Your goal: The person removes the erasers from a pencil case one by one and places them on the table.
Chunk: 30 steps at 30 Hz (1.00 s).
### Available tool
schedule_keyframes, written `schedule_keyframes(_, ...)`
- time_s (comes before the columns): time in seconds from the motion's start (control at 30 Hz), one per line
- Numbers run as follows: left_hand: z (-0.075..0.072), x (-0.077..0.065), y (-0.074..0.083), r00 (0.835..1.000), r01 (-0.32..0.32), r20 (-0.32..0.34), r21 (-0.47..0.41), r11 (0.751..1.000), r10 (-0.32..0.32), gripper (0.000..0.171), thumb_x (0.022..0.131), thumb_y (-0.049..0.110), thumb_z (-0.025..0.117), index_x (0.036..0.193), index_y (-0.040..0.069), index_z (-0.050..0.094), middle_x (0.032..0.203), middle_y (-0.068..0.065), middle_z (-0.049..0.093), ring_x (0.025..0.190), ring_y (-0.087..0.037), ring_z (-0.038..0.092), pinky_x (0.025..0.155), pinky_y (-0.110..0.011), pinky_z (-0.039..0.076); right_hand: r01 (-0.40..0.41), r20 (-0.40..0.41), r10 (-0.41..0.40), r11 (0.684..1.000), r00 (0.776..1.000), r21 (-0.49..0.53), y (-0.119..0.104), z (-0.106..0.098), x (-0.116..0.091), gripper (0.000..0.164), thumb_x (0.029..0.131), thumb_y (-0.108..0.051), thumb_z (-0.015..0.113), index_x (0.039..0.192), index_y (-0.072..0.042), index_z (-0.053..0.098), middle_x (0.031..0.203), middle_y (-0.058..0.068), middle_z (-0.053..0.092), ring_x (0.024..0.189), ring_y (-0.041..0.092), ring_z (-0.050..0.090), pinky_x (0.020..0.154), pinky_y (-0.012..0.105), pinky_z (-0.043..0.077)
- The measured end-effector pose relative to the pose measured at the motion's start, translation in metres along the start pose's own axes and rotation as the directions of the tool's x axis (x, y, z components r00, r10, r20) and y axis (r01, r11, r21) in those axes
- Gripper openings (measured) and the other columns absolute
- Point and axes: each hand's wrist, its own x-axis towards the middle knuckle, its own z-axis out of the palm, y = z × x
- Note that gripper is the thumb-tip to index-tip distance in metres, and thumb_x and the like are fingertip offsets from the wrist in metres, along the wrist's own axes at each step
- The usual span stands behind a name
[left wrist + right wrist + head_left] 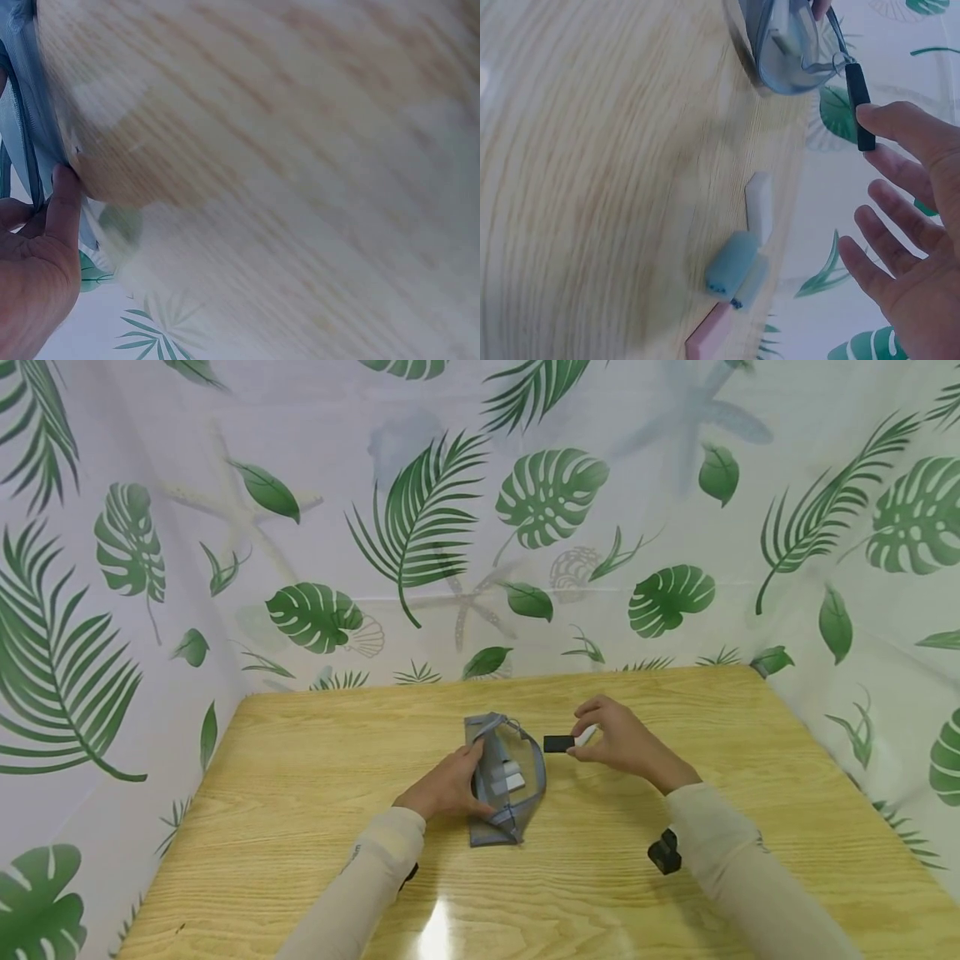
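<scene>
A grey-blue mesh pouch [531, 814] with its mouth spread lies on the table, white blocks [513, 777] inside it. My left hand [448, 783] grips the pouch's left side, and in the left wrist view its thumb and fingers [66, 206] pinch the fabric edge. Between thumb and index finger, my right hand [618, 739] pinches a small flat black block [558, 744] just right of the pouch's mouth. The other fingers of that hand are spread loosely in the right wrist view. Something white [587, 735] shows between thumb and index finger; whether it belongs to the black block I cannot tell.
In the right wrist view a white block [760, 206], a teal block [732, 262], a paler blue block [751, 281] and a pink block [709, 331] lie on the wooden table [322, 743]. Leaf-printed cloth [450, 527] hangs behind and at both sides.
</scene>
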Motion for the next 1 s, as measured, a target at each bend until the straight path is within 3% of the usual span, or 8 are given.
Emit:
schedule_keyframes(0.57, 0.001, 0.000, 0.000, 1.000, 0.004, 0.001, -0.013, 1.000, -0.004, 0.113, 0.081, 0.033, 0.088, 0.160, -0.005, 0.016, 0.159, -0.025, 0.030, 0.143, -0.038, 0.039, 0.113, -0.045, 0.038, -0.081, -0.139, 0.081, 0.997, 0.987, 0.011, 0.026, -0.004, -0.015, 0.020, 0.084, -0.012, 0.083, 0.093, 0.004, 0.076, 0.121, 0.026, 0.057, 0.112, 0.045, 0.057, 0.095, 0.061, 0.048)
schedule_keyframes(1.0, -0.001, -0.001, 0.003, 1.000, 0.012, 0.003, -0.016, 1.000, -0.012, 0.113, 0.081, 0.032, 0.088, 0.160, -0.005, 0.015, 0.160, -0.025, 0.029, 0.143, -0.038, 0.038, 0.113, -0.045, 0.038, -0.136, -0.124, 0.132, 0.990, 0.983, -0.022, 0.047, 0.004, -0.029, 0.020, 0.085, -0.012, 0.083, 0.090, 0.005, 0.075, 0.118, 0.028, 0.057, 0.103, 0.046, 0.058, 0.085, 0.056, 0.053)
